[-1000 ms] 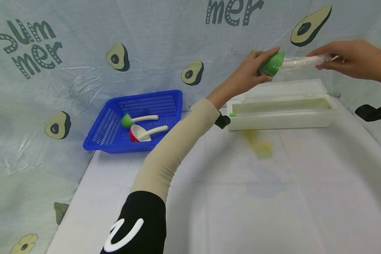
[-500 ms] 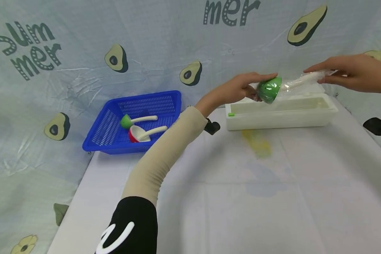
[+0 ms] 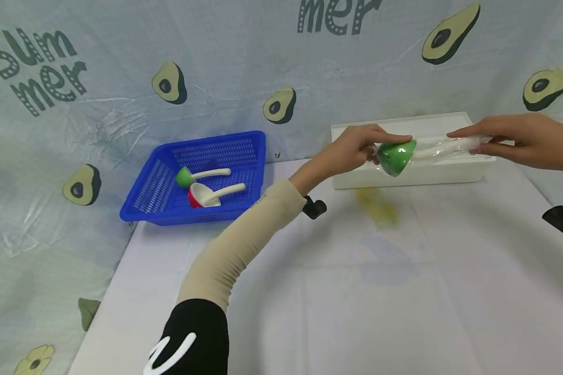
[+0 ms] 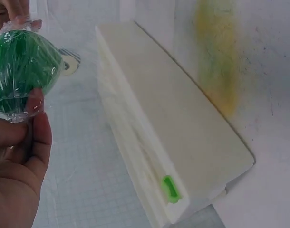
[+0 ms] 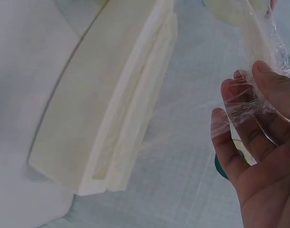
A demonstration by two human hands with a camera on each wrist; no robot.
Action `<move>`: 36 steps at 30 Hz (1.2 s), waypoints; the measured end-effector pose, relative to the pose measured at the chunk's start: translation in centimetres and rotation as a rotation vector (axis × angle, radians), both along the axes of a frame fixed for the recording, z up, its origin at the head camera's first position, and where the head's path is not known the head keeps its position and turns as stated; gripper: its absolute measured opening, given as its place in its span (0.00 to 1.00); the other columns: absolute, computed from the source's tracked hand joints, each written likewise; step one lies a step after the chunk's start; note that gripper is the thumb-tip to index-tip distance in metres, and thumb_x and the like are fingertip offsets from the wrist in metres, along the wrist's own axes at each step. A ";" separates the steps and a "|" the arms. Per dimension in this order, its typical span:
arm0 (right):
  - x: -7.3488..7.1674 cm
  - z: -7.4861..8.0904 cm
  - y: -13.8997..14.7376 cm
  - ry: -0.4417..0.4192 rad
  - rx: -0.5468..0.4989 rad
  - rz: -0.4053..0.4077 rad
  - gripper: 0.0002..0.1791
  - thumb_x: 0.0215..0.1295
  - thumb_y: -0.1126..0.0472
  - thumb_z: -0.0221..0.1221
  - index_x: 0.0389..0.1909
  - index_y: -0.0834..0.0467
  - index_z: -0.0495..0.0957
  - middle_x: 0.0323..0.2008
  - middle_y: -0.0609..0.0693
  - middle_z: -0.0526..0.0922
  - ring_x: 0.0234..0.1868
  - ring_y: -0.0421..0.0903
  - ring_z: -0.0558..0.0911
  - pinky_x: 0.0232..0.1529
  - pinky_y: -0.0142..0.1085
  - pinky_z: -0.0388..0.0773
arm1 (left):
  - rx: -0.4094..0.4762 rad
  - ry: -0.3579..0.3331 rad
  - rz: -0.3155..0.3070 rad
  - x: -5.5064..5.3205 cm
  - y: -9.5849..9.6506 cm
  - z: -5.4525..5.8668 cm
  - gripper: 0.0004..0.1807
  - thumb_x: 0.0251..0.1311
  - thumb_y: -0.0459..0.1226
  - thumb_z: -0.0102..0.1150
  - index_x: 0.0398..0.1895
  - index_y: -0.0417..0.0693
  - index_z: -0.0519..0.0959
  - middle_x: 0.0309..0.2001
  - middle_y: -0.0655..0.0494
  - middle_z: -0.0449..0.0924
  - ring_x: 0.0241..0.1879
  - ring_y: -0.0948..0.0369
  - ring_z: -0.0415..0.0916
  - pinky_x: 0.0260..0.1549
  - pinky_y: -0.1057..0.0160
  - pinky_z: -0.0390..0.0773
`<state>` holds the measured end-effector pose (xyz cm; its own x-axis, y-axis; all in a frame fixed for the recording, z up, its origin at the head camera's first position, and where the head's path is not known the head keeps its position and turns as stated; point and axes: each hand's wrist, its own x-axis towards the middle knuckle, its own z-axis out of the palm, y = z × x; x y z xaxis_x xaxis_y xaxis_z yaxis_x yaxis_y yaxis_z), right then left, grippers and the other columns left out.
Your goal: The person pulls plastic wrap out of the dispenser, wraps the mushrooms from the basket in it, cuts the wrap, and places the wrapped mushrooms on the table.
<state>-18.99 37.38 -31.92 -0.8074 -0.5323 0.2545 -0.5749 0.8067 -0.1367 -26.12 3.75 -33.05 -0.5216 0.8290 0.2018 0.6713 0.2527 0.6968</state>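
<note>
A ladle with a green bowl (image 3: 396,157) and a white handle is wrapped in clear cling film and held level in the air. My left hand (image 3: 349,148) pinches the bowl's edge through the film, as the left wrist view also shows. At the other end, my right hand (image 3: 521,136) pinches the handle's end and the loose film (image 5: 242,111) around it between thumb and fingers. Behind and below the ladle stands a long white cling film dispenser box (image 3: 413,176), its lid (image 3: 403,125) raised. A green slider (image 4: 171,189) sits at one end of the box.
To the left, a blue plastic basket (image 3: 178,216) holds a green ladle (image 3: 185,177) and a red ladle (image 3: 206,196), both with white handles. A white cloth covers the table (image 3: 356,312), with a yellow stain (image 3: 380,208) before the box. An avocado-printed sheet (image 3: 225,62) hangs behind.
Both hands have lowered with the wrapped ladle, from above the dispenser to in front of it. My left hand has shifted its grip around the bowl, leaving more of the green showing.
</note>
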 end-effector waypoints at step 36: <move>1.6 -14.9 -1.6 -0.037 -0.137 0.213 0.28 0.47 0.76 0.73 0.53 0.59 0.86 0.43 0.44 0.84 0.38 0.34 0.79 0.37 0.21 0.73 | -0.158 0.040 0.277 4.8 0.3 -11.2 0.24 0.66 0.40 0.67 0.64 0.45 0.80 0.61 0.53 0.82 0.53 0.68 0.79 0.46 0.80 0.72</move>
